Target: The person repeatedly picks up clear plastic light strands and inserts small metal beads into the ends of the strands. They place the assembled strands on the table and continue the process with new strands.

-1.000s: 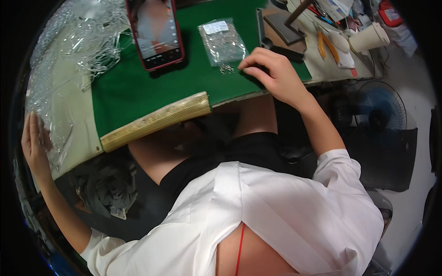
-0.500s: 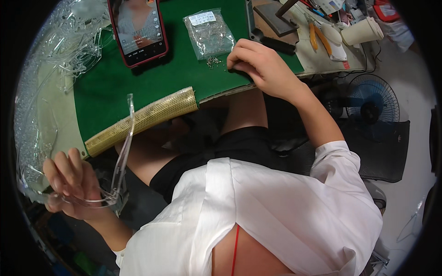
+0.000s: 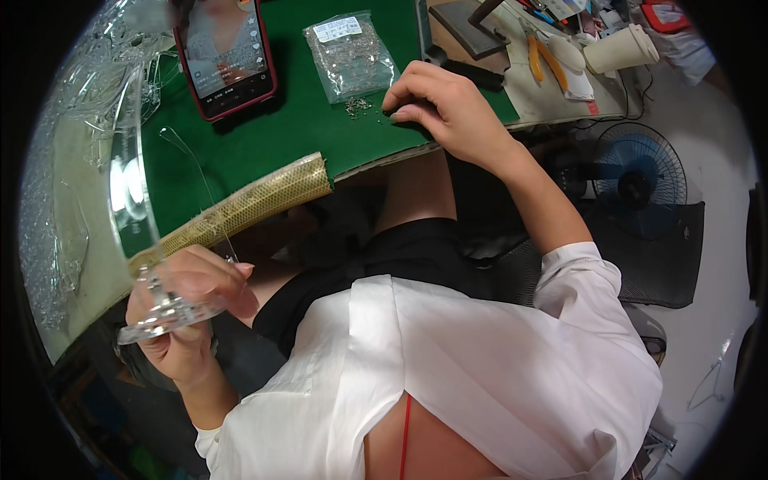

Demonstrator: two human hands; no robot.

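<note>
My left hand (image 3: 186,300) is closed round a clear plastic eyeglass frame (image 3: 166,308), held in front of the table's near left edge. One clear temple (image 3: 128,184) rises up and away from the hand; a second thin temple (image 3: 192,160) extends over the green mat. My right hand (image 3: 448,104) rests at the mat's near edge, thumb and fingertips pinched together; anything between them is too small to see. Just left of those fingertips lies a small heap of tiny metal screws (image 3: 358,107). Above the heap is a clear bag (image 3: 350,56) of similar small parts with a white label.
A gold mesh-patterned roll (image 3: 248,200) runs along the mat's (image 3: 296,128) front edge. A red-cased phone (image 3: 228,60) stands behind it. Many clear frames (image 3: 96,64) are piled at left. A metal block (image 3: 472,32), orange-handled pliers (image 3: 548,62), a cup (image 3: 620,50) and a fan (image 3: 640,180) are at right.
My left hand has moved right and turned the eyeglass frame, so its temples now point away over the table. My right hand remains pinched beside the screws; the whole view has shifted slightly.
</note>
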